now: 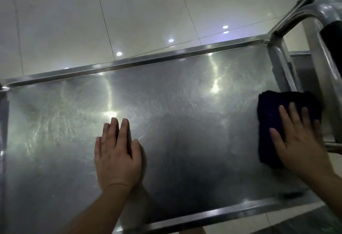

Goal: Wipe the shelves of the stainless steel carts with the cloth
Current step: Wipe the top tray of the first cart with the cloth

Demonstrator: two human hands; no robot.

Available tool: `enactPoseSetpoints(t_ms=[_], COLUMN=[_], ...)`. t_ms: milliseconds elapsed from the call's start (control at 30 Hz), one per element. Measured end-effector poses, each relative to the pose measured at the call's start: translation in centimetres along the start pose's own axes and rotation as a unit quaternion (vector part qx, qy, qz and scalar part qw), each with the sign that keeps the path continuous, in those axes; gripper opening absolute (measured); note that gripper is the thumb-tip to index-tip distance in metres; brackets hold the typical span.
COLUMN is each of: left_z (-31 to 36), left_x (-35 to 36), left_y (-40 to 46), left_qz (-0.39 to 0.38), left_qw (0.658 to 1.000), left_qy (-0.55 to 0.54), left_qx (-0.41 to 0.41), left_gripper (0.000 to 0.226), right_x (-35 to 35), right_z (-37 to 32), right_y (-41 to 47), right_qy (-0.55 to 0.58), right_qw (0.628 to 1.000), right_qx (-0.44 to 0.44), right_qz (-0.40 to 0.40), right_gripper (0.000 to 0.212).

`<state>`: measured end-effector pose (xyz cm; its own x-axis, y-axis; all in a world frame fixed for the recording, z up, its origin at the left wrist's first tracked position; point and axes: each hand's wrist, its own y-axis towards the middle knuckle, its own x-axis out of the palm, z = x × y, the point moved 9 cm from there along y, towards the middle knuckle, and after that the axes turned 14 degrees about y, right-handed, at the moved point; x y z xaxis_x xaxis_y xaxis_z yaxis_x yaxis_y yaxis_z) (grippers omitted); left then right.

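Flatly, right hand (299,141) presses unlabelled cloth (272,115).

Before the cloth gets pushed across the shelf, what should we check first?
1. Cloth lies flat under the right hand: ok, straight fingers press it down.
2. Cloth starts at an end of the shelf: ok, it sits at the right end, by the cart's handle frame.
3. Path to the left is free: not ok, the left hand rests flat mid-shelf.
4. Nothing else stands on the shelf: ok.
5. Cloth is clean or damp enough: cannot tell, it is dark and blurred.
6. Cart will stay put: cannot tell, wheels are out of view.
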<state>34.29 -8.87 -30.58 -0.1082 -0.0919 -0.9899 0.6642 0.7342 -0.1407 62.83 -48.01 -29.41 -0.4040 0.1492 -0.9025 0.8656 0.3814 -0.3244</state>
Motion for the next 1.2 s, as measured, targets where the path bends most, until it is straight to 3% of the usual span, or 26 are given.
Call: enactPoseSetpoints(t_ms=[133,300,467,667,800,1000,1200], left_z=[-0.1,0.0,0.0,0.1,0.1,0.0,-0.1], left_x=[0.0,0.0,0.2,0.2,0.3,0.5,0.5], left_y=[0.0,-0.1,-0.1,0.0,0.1,0.0,-0.1], left_qz=[0.001,0.007,0.011,0.019,0.021,0.010,0.002], left_qw=[1.000,1.000,1.000,1.000,1.000,1.000,1.000], left_qy=[0.005,0.007,0.012,0.010,0.017,0.023,0.018], left_qx=[0.004,0.004,0.007,0.005,0.006,0.012,0.009], left_gripper=[0.066,0.064,0.064,0.064,0.063,0.064,0.065], right_x=[3.8,7.5,6.2,1.0,1.0,4.9,9.9], right_z=[0.6,-7.2,-13.6,-18.0,-21.4,-23.8,-17.5], right_y=[-10.3,-14.5,-4.3,13.6,17.5,7.5,-11.1], right_qy=[-0.020,-0.023,-0.015,0.028,0.048,-0.010,-0.066], right_qw=[1.000,0.996,0.993,0.997,0.996,0.987,0.967], right_qx=[0.003,-0.076,-0.105,-0.041,-0.012,-0.163,-0.245], right_qz=[-0.024,-0.044,-0.049,0.057,0.075,0.002,-0.020], right_gripper=[0.078,0.071,0.072,0.074,0.075,0.072,0.065])
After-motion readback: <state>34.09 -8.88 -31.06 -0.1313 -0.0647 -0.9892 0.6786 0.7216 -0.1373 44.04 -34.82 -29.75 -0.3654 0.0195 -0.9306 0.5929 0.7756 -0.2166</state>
